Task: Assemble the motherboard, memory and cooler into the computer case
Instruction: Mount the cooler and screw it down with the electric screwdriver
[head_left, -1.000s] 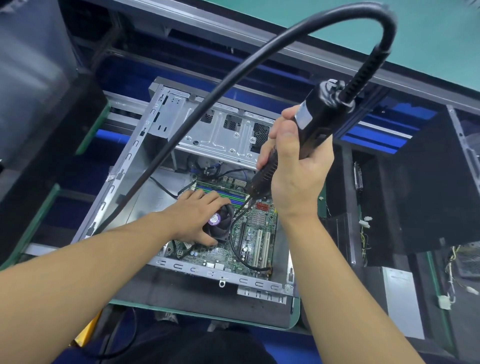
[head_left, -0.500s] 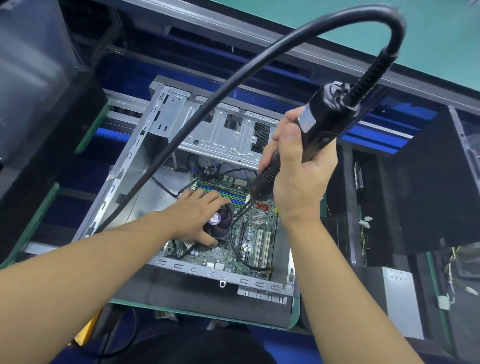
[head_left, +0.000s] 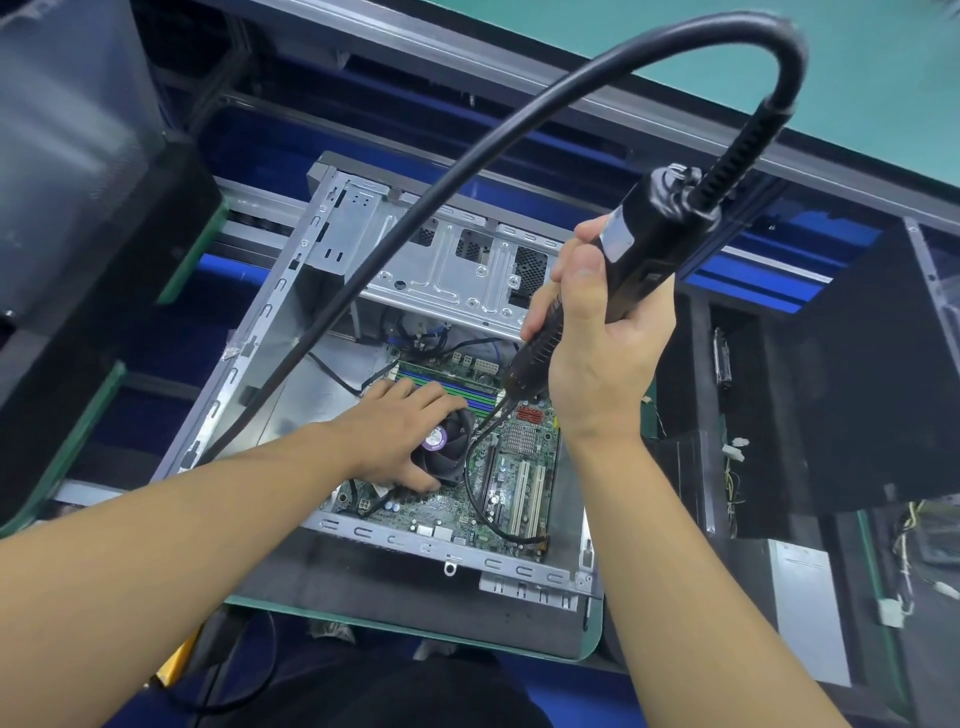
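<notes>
An open metal computer case (head_left: 270, 332) lies on its side on a dark pallet. Inside it sits the green motherboard (head_left: 524, 467), with memory sticks (head_left: 447, 387) in the slots near its far edge. The black cooler fan (head_left: 447, 447) with a purple centre label rests on the board. My left hand (head_left: 395, 431) lies over the cooler's left side, fingers wrapped around its edges. My right hand (head_left: 597, 353) grips a black electric screwdriver (head_left: 639, 244), tilted, its bit pointing down at the cooler's right corner. The bit's tip is hard to make out.
The screwdriver's thick black cable (head_left: 467, 156) arcs overhead and runs down to the left across the case. A dark case panel (head_left: 841, 374) stands to the right, with loose wires (head_left: 737, 452) and a silver box (head_left: 805, 613) beside it. A dark bin (head_left: 78, 156) stands at the left.
My right hand and the screwdriver have shifted slightly right and down. The left hand stays on the cooler.
</notes>
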